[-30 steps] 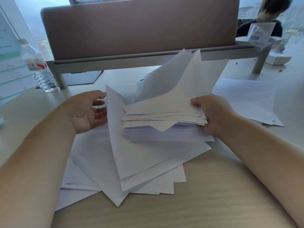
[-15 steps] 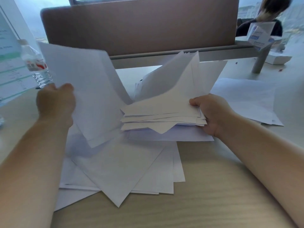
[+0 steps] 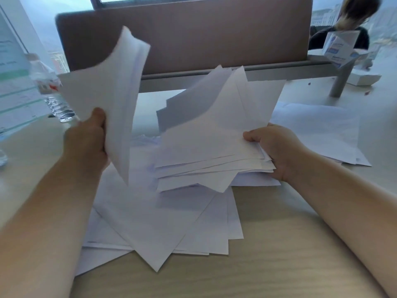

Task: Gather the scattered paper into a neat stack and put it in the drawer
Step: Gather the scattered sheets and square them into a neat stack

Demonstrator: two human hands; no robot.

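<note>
White loose paper sheets (image 3: 163, 224) lie fanned on pale wood bench (image 3: 268, 265) at centre, left hand (image 3: 87, 140) gripping raised curled white sheet (image 3: 111, 93) at 10 o'clock, right hand (image 3: 275, 151) clutching lifted uneven white bundle (image 3: 214, 143) at 2 o'clock.

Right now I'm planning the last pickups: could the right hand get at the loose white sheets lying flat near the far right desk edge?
Probably not yet. The right hand already holds an uneven white paper bundle, so its grip is full, though nothing blocks the flat white sheets beside it.
</note>
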